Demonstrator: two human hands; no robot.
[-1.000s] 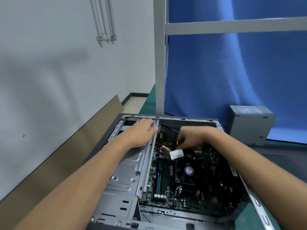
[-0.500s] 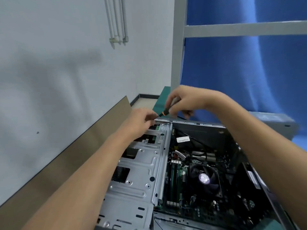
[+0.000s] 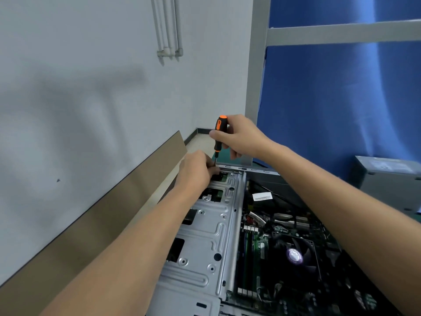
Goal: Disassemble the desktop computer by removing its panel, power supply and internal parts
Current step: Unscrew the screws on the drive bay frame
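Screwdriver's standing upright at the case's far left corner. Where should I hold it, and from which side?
Grip the thick black-and-orange handle of the screwdriver, coming from the right, as the right hand does. It stands near upright, tip down, and the left hand crowds the thin shaft at the drive cage.

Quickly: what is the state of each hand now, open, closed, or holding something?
Left hand: fingers curled by the tip of the screwdriver; a real pinch cannot be told.
Right hand: closed around the screwdriver handle.
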